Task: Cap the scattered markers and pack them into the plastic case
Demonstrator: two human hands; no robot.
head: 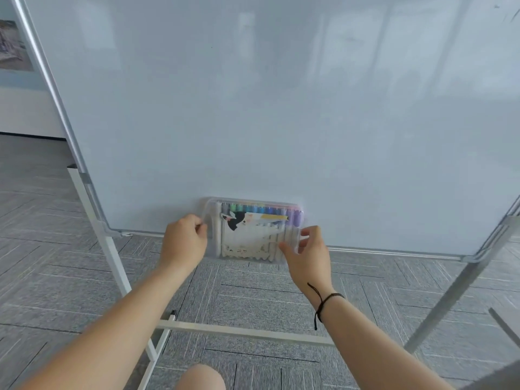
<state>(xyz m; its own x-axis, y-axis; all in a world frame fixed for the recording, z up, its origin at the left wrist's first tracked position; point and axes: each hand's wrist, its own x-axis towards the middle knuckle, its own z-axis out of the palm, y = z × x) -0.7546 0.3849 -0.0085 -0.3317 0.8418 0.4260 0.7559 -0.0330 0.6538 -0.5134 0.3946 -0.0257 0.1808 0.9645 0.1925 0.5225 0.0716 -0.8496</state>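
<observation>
A: Head view: the plastic case [253, 230] sits upright near the whiteboard's [253, 108] bottom edge, markers [261, 210] packed inside, apparently steadied to press it closed.

B: The left hand [184, 243] pinches the case's left edge, fingers curled; the right hand [308, 253] grips the right edge, thumb in front. Both forearms reach forward.

Whiteboard [253, 108] close behind case [253, 232]

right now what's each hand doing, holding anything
Left hand: grips the left end of the plastic case.
Right hand: pinches the case's right end, thumb on its front.
</observation>
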